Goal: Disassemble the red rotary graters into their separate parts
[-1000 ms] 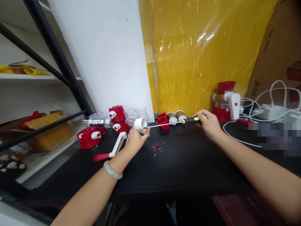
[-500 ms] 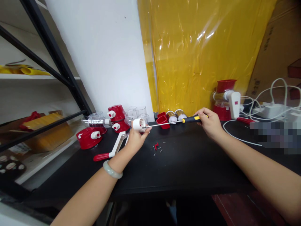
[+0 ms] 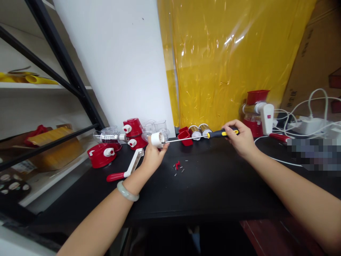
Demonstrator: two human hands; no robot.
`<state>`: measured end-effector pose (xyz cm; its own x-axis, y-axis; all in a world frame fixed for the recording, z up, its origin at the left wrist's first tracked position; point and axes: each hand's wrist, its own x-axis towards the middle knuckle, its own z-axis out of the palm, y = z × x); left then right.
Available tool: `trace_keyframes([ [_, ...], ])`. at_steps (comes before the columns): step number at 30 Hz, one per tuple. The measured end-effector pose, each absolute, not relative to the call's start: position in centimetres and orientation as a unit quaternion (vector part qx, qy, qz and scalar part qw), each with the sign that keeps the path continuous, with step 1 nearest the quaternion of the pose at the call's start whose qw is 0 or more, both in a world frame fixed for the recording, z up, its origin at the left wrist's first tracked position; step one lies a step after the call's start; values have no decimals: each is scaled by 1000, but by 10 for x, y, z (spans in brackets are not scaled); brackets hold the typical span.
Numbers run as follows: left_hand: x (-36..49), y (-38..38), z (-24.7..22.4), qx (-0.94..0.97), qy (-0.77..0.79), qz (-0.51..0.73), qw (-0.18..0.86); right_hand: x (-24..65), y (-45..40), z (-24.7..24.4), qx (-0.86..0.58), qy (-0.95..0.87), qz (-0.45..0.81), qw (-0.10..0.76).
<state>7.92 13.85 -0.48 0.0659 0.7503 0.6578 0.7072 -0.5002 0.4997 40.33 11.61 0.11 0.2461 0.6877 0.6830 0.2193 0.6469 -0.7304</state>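
Observation:
A white round plastic part (image 3: 157,139) is held in my left hand (image 3: 153,156), its open end turned to the right. My right hand (image 3: 239,138) grips the black and yellow handle of a long screwdriver (image 3: 217,134) at its rear end. The steel shaft runs leftward, and its tip meets the rim of the white part. Below on the black table lie a small red piece (image 3: 178,165) and several small pins. A white crank with a red handle (image 3: 115,177) rests left of my left hand.
Red and clear grinder parts (image 3: 133,133) stand at the back left. Two grater drums (image 3: 204,130) sit by a red pusher (image 3: 185,136) at the back middle. An assembled grinder (image 3: 255,113) and white cables (image 3: 285,122) are at the right. A metal shelf frame (image 3: 84,99) borders the left.
The white part has turned slightly in my left hand. My right hand holds the screwdriver handle a little farther right, with the tip still at the part.

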Motion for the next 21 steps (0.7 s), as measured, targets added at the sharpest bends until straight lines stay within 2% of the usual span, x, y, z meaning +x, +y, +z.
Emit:
trace_keyframes([
  [4, 77, 140, -6, 728, 519, 447, -41, 398, 116, 8, -300, -554, 313, 710],
  [8, 79, 138, -5, 738, 516, 432, -47, 400, 120, 8, -296, -549, 393, 676],
  [11, 82, 133, -2, 741, 532, 408, -41, 405, 125, 3, -347, -567, 394, 634],
  [14, 83, 129, 1, 728, 563, 387, -60, 408, 126, 1, -386, -588, 336, 626],
  [21, 77, 134, -2, 723, 588, 356, -64, 406, 121, 3, -344, -600, 358, 628],
])
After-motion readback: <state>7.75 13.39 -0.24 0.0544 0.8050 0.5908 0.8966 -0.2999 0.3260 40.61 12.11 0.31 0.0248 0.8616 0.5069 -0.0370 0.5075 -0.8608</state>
